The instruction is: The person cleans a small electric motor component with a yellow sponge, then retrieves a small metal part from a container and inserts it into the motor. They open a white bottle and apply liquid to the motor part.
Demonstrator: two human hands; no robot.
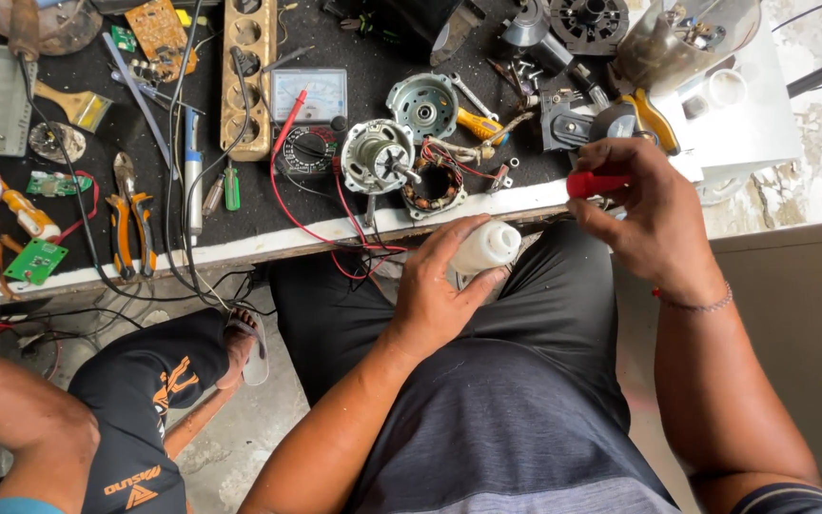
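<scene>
- While the small white plastic bottle (485,247) sits over my lap, just below the front edge of the surface (240,249), I hold it in my left hand (435,290), grip clamped around its lower body with the thumb along the side.
- My right hand (644,214) has its grip closed on a red cap-like piece (594,184), pinched between thumb and forefinger, up and to the right of the bottle and apart from it.
- I judge the step in hand to be the handling of the bottle with its red piece held off; bringing the two together would call for lining the red piece up with the bottle's top, with the bottle kept steady.
- My left forearm comes in from below, wrist turned so the palm faces inward; my right forearm rises along the right side, wrist bent, a thin bracelet (694,305) on it.
- Beyond the bottle on the surface lie an opened fan motor (378,155), a stator with copper windings (435,186), an analogue meter (309,95) and orange-handled pliers (130,224).
- At lower left, another person's knee (145,381) and arm (21,409) sit well apart from my hands.
</scene>
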